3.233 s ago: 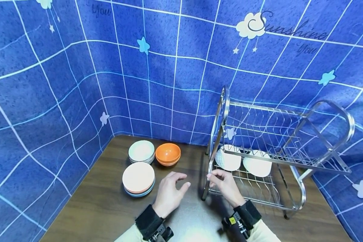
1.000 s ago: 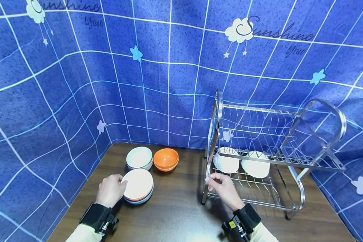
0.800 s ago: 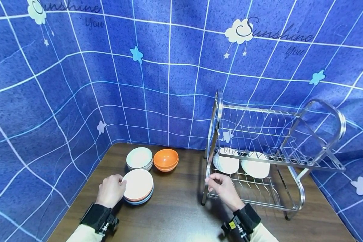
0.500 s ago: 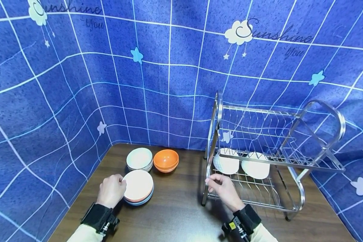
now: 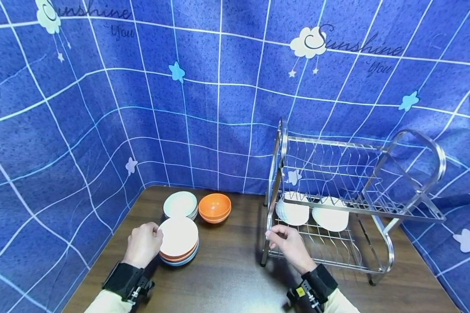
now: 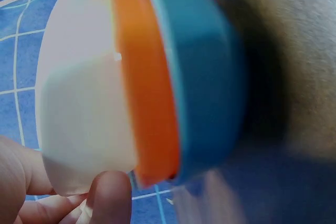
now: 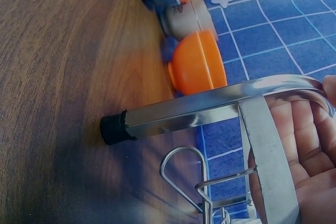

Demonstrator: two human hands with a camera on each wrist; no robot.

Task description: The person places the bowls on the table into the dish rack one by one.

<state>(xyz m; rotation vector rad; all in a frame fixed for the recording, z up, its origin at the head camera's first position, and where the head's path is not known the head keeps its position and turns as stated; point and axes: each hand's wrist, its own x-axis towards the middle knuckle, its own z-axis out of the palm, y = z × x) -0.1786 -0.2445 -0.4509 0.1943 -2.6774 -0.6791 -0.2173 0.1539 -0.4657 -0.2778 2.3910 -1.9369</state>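
A stack of three bowls stands on the brown table: white on top, orange in the middle, blue below. My left hand pinches the near-left rim of the white bowl, my thumb on its edge. This bowl sits tilted off the orange bowl, which nests in the blue bowl. My right hand grips the front-left upright of the steel dish rack. In the right wrist view, my fingers curl round the rack's frame.
Behind the stack are pale green bowls and orange bowls. Two white bowls stand on the rack's lower tier; the upper tier holds nothing. The rack's black foot rests on the table. Blue cloth hangs behind and to the left.
My left hand went from mid-table to the stack and took the white bowl's rim; that bowl has since tipped up slightly. My right hand stays on the rack.
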